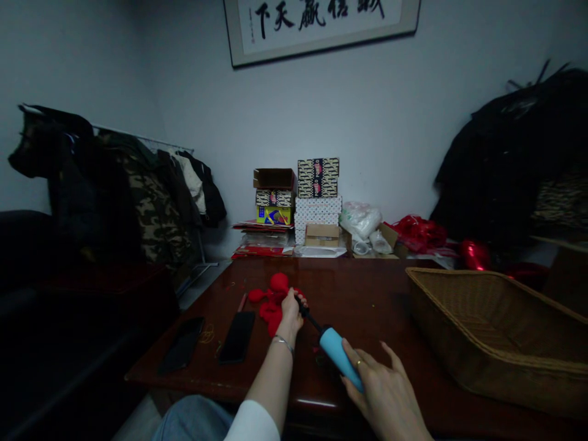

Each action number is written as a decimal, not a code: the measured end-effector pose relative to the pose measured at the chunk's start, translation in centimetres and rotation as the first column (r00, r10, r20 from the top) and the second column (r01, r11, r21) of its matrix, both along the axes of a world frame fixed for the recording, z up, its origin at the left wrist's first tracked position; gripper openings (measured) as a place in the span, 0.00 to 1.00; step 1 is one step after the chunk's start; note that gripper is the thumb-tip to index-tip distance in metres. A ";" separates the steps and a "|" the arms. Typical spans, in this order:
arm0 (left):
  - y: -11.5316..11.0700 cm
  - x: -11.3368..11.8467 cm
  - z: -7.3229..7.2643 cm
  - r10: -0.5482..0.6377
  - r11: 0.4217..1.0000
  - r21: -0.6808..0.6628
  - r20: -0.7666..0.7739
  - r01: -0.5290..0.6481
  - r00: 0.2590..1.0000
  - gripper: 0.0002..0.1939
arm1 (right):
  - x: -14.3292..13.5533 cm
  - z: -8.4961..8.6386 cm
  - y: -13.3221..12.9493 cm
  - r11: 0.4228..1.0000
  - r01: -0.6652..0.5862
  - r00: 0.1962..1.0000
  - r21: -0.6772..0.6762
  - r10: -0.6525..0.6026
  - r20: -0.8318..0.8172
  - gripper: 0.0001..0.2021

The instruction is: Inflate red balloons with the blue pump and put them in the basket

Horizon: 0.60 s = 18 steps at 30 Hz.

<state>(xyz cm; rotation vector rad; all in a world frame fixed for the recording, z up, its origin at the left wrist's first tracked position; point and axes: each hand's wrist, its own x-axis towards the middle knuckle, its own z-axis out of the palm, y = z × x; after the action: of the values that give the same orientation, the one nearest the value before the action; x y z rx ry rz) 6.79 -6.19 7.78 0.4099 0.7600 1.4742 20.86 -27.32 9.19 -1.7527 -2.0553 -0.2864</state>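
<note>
My left hand is closed around the black nozzle end of a blue hand pump, pinching the neck of a limp red balloon there. A small pile of flat red balloons lies just beyond it on the dark wooden table. The blue barrel of the pump is held by my right hand, with its outer fingers spread. The pump lies slanted from the table's middle towards me.
Two black phones lie at the table's left, a pen beside them. A big wicker basket fills the right side. Boxes, plastic bags and red wrapping stand at the far edge. Coats hang on a rack to the left.
</note>
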 end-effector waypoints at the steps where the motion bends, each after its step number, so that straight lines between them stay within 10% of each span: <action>1: -0.1 0.3 0.0 -0.007 1.000 -0.001 0.002 0.007 1.000 0.13 | -0.1 0.2 0.2 1.000 0.008 1.000 -0.011 -0.008 0.002 0.24; 18: -0.9 0.6 -0.5 -0.023 0.999 -0.026 -0.023 0.022 0.999 0.14 | -3.7 1.1 4.5 0.992 0.076 0.997 -0.100 -0.074 0.023 0.29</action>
<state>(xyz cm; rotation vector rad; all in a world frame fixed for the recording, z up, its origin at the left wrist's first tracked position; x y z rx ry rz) 7.42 -7.07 7.26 0.4154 0.7904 1.4393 17.14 -22.82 10.25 -1.8970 -2.0530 -0.2271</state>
